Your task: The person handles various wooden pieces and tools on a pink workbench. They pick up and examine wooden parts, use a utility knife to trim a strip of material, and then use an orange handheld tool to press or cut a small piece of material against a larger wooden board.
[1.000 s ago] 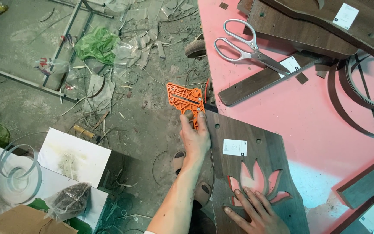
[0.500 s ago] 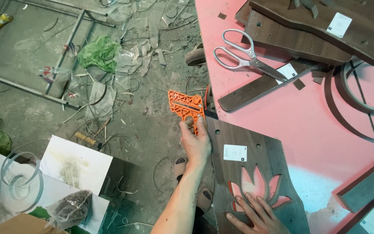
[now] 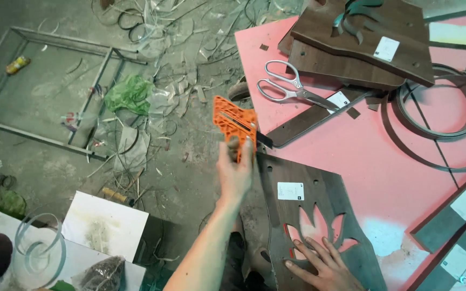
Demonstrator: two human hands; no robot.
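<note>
My left hand grips an orange plastic trimming tool and holds it against the left edge of a dark wood-grain panel. The panel has a leaf-shaped cutout and a white label, and it lies on a pink table, overhanging the table's near corner. My right hand lies flat on the panel near the cutout, fingers spread, pressing it down.
Silver scissors lie on the table beside more dark panels and a coil of dark edge strip. The concrete floor holds offcut scraps, a green bag, a metal frame and a white board.
My left hand has carried the orange tool a little along the panel's edge. The camera view shifted slightly. My right hand stays flat on the panel.
</note>
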